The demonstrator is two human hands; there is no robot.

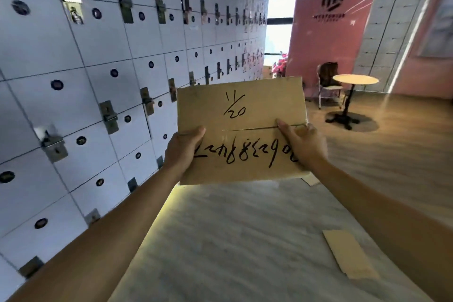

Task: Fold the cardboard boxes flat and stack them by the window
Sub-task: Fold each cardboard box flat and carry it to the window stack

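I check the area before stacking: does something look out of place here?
Yes. A loose cardboard piece lies apart on the pale surface at lower right, while both hands hold the cardboard box, its long handwritten line upside down.

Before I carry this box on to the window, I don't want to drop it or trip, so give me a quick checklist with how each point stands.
1. Left hand grips the cardboard box: ok.
2. Right hand grips the other side, thumb on the seam: ok.
3. Box folded flat: cannot tell, only one face shows.
4. Floor ahead free: not ok, a flat cardboard piece lies at lower right.
5. Window visible ahead past the lockers: ok.
6. Stack by the window: cannot tell.
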